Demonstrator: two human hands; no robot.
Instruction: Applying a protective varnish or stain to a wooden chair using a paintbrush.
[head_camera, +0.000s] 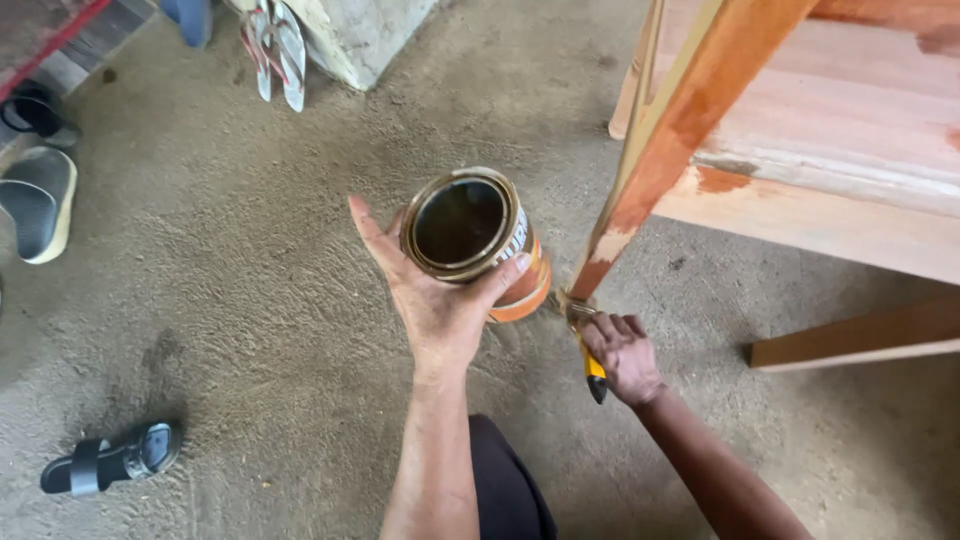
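between both grips (440, 290) (622, 352), open can (470, 238) in left.

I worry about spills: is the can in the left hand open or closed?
Open. The can has no lid; dark liquid shows inside its round rim. The left hand holds it from the side, slightly tilted.

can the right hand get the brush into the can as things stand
Probably yes: the can is open, its mouth uncovered, held by the left hand close beside the right hand, which grips the brush at the wooden leg. Nothing lies between them.
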